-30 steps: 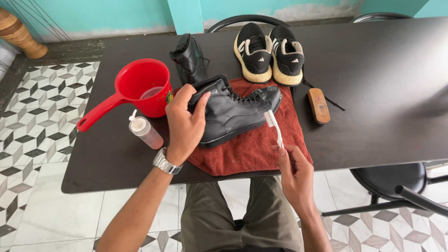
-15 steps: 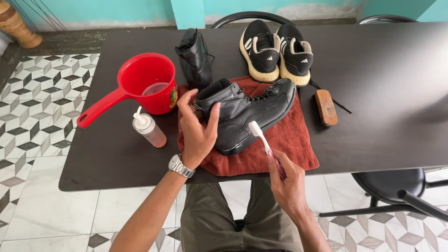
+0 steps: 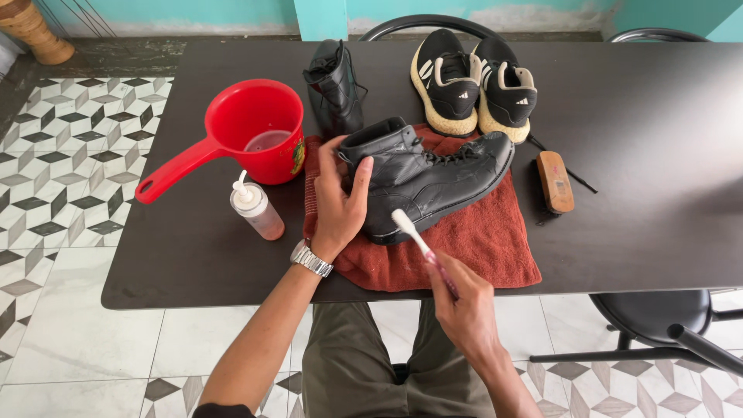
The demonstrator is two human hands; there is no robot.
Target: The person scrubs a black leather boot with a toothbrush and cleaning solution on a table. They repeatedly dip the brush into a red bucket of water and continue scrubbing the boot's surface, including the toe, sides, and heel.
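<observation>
Dark table (image 3: pixel 658 155) — red towel (image 3: pixel 495 240), red dipper (image 3: pixel 255 131), squeeze bottle (image 3: pixel 255 207), sneakers (image 3: pixel 474 81), wooden brush (image 3: pixel 555 180)

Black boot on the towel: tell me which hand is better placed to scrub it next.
Probably the right hand: it holds the toothbrush, bristles beside the black boot. The left hand steadies the ankle.

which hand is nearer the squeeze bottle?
Left. The left hand grips the black boot just right of the squeeze bottle. The right hand holds a toothbrush farther right, near the table edge.
</observation>
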